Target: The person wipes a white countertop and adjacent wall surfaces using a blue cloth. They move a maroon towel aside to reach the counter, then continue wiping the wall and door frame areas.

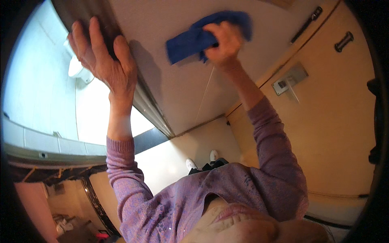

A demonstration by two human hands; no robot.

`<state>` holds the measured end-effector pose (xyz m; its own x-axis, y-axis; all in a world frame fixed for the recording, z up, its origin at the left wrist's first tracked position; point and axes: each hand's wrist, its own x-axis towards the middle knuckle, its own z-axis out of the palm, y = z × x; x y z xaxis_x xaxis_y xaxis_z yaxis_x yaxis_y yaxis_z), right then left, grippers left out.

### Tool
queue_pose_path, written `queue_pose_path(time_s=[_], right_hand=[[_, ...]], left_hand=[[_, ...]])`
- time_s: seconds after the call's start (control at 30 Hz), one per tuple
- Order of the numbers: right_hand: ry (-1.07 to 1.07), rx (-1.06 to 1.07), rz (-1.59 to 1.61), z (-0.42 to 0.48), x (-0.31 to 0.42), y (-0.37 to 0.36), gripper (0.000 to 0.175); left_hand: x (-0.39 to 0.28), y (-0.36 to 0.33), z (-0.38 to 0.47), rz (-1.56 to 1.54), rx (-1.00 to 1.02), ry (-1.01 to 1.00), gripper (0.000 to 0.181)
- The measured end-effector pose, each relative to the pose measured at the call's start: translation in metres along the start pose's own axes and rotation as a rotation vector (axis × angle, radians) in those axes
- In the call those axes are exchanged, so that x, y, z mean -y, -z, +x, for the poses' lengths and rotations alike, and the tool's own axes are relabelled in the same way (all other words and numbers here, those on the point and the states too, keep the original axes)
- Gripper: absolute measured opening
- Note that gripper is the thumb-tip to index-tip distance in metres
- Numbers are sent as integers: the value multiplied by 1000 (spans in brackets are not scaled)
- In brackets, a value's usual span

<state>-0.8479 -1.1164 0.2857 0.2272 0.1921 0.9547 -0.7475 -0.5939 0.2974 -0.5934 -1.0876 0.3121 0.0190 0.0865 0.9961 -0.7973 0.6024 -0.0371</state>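
My right hand (225, 42) is closed around a bunched blue cloth (190, 45), which lies against a pale, flat wall panel (182, 88). Part of the cloth hangs out to the left of my fingers, and the rest is blurred above them. My left hand (103, 57) is raised with its fingers apart against the dark brown frame (88, 9) at the panel's left edge, holding nothing. The fingertips seem to rest on the frame.
Left of the frame, a bright tiled bathroom with a white toilet (76, 68) shows through a doorway. On the right, a wooden door or cabinet front bears a lock plate (281, 86) and a dark handle (344, 42). White shoes (214, 155) stand on the pale floor (164, 164).
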Motion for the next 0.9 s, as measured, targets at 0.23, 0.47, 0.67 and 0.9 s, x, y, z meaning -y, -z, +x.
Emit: queue_pose_path(time_s=[0.23,0.47,0.67,0.9], right_hand=[[-527,-73,-298,-61,-114,76,31],[-1547,111,-516,-281,-125,134,37],[-1432,223,-689,-298,-146,142,39],[-724,-159,-507,-109,-173,109,48]], left_hand=[[-2,-3,-8,289,102,53,72],[-13,4,12,297,74,24,75],[-8,4,13,273,83,77,86],[9,10,14,180,41,88,73]])
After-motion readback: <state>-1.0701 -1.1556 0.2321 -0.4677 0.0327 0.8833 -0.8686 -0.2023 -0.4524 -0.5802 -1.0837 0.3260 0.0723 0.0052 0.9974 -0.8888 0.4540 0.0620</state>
